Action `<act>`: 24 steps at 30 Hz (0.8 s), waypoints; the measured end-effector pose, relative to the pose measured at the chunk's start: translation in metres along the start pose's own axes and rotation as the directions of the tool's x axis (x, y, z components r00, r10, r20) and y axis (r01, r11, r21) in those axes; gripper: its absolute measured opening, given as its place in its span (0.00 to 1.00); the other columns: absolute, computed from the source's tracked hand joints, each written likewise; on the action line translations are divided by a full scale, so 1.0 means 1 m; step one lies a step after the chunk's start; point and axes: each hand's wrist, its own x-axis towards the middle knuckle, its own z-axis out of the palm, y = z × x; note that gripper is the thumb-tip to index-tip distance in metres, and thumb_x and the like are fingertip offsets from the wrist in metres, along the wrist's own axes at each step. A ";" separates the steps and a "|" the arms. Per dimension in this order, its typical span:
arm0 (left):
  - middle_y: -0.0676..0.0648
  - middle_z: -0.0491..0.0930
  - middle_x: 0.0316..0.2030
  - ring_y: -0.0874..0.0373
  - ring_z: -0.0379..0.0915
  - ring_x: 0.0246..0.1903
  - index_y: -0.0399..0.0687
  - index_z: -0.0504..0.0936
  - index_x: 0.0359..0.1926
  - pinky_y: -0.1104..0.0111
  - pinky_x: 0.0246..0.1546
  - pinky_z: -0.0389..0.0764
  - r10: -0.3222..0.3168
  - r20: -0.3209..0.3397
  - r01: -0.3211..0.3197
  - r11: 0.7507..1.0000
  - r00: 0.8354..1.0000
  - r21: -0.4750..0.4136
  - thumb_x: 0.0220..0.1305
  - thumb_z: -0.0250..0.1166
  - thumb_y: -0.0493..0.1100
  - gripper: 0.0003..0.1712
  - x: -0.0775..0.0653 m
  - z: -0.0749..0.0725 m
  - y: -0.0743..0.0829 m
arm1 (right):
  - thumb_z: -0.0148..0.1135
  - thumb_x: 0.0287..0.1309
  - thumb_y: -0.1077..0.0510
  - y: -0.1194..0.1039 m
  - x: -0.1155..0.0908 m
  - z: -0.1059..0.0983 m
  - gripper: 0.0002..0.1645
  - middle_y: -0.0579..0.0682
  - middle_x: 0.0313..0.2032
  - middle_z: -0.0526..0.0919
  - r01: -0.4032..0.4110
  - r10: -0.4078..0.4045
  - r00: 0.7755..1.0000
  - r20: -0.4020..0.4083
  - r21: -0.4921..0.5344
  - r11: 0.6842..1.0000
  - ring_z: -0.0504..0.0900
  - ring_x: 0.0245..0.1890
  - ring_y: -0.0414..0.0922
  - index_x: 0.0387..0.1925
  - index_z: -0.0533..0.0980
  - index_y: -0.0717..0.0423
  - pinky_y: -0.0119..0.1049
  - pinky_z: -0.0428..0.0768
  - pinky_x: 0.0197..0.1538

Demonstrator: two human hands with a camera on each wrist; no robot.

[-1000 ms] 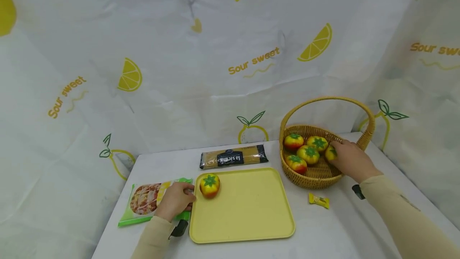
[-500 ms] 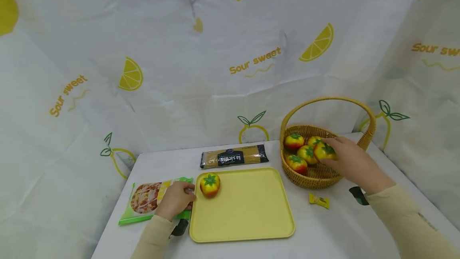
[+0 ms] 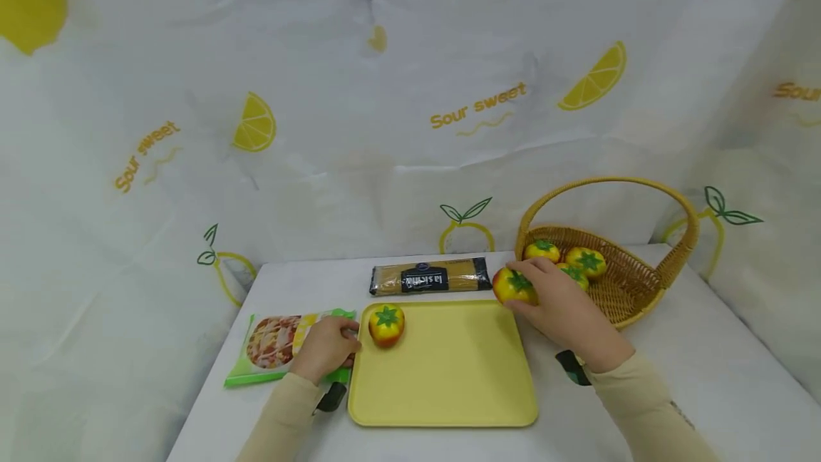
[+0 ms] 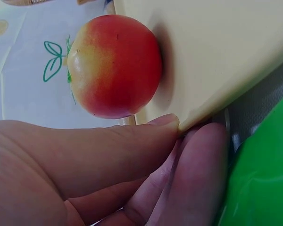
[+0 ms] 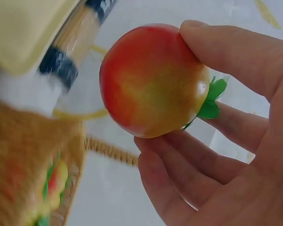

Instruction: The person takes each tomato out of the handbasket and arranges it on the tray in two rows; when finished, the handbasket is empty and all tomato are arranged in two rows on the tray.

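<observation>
We have the fingers of our right hand (image 3: 564, 311) clamped on a round red-and-yellow fruit (image 3: 511, 289), thumb on one side and fingertips on the other, its green leaves toward the palm; being round, it gives us no long axis to line up; we judge that the relation that counts is to the yellow tray (image 3: 449, 376), whose bare middle lies left of these fingers and closer to us, its long side running left to right; we cannot tell how high the fruit hangs by the far right corner; our left hand (image 3: 323, 348) pinches the tray's left rim between thumb and fingers; a second fruit (image 3: 386, 326) sits on the tray just right of those fingers; our right hand is nearer the basket (image 3: 631, 280), right of its fingers, with more fruits (image 3: 586, 262) inside
</observation>
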 end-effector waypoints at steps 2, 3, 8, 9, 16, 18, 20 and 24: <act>0.46 0.85 0.36 0.59 0.83 0.27 0.37 0.86 0.61 0.68 0.29 0.88 0.002 0.004 -0.002 1.000 1.000 -0.004 0.69 0.71 0.35 0.20 0.001 0.001 0.002 | 0.78 0.65 0.52 -0.009 0.003 0.013 0.38 0.62 0.63 0.79 0.018 -0.017 1.000 -0.013 0.020 1.000 0.84 0.58 0.60 0.72 0.75 0.58 0.61 0.86 0.60; 0.46 0.85 0.36 0.59 0.83 0.27 0.37 0.86 0.61 0.68 0.29 0.87 0.003 0.006 -0.003 1.000 1.000 -0.005 0.69 0.71 0.35 0.20 0.001 0.001 0.003 | 0.78 0.65 0.52 -0.013 0.005 0.019 0.37 0.61 0.62 0.80 0.029 -0.029 0.999 -0.015 0.030 0.999 0.85 0.57 0.58 0.71 0.76 0.58 0.60 0.87 0.60; 0.46 0.85 0.36 0.58 0.83 0.27 0.37 0.86 0.61 0.68 0.29 0.88 0.013 0.010 -0.012 1.000 1.000 -0.021 0.69 0.71 0.34 0.20 0.001 0.000 0.005 | 0.79 0.64 0.52 -0.032 0.016 0.051 0.36 0.57 0.58 0.81 0.079 -0.080 0.997 0.004 0.086 0.993 0.85 0.54 0.53 0.70 0.78 0.54 0.55 0.87 0.57; 0.46 0.85 0.36 0.58 0.83 0.26 0.36 0.86 0.61 0.67 0.29 0.88 0.017 0.010 -0.017 1.000 1.000 -0.021 0.69 0.71 0.34 0.21 0.000 0.000 0.005 | 0.79 0.64 0.51 -0.036 0.018 0.057 0.36 0.56 0.59 0.81 0.085 -0.087 0.996 0.013 0.095 0.992 0.85 0.55 0.53 0.70 0.78 0.54 0.54 0.87 0.58; 0.46 0.86 0.36 0.59 0.83 0.27 0.36 0.86 0.61 0.68 0.29 0.88 0.018 0.004 -0.018 1.000 1.000 -0.015 0.69 0.71 0.34 0.21 0.001 0.000 0.003 | 0.80 0.62 0.51 -0.056 0.031 0.090 0.37 0.53 0.62 0.80 0.047 -0.060 0.995 0.077 0.157 0.986 0.84 0.59 0.53 0.70 0.79 0.51 0.54 0.86 0.63; 0.46 0.86 0.37 0.59 0.83 0.27 0.37 0.86 0.61 0.67 0.29 0.88 0.013 0.006 -0.012 1.000 1.000 -0.014 0.69 0.71 0.34 0.21 0.001 0.000 0.002 | 0.81 0.61 0.52 -0.059 0.033 0.097 0.36 0.52 0.60 0.80 0.042 -0.059 0.994 0.088 0.183 0.982 0.84 0.58 0.50 0.70 0.80 0.51 0.52 0.86 0.63; 0.46 0.86 0.37 0.59 0.83 0.27 0.37 0.86 0.61 0.67 0.29 0.88 0.009 0.008 -0.009 1.000 1.000 -0.011 0.69 0.71 0.34 0.21 0.001 -0.001 0.002 | 0.82 0.61 0.53 -0.061 0.035 0.103 0.37 0.50 0.57 0.80 0.037 -0.057 0.994 0.092 0.203 0.979 0.83 0.55 0.48 0.69 0.80 0.51 0.49 0.86 0.62; 0.46 0.85 0.37 0.58 0.83 0.27 0.36 0.86 0.61 0.67 0.29 0.88 0.006 0.010 -0.006 1.000 1.000 -0.009 0.69 0.71 0.34 0.21 0.000 -0.003 0.002 | 0.82 0.60 0.53 -0.060 0.036 0.110 0.37 0.49 0.56 0.80 0.020 -0.044 0.993 0.106 0.224 0.974 0.83 0.54 0.46 0.69 0.80 0.51 0.49 0.86 0.62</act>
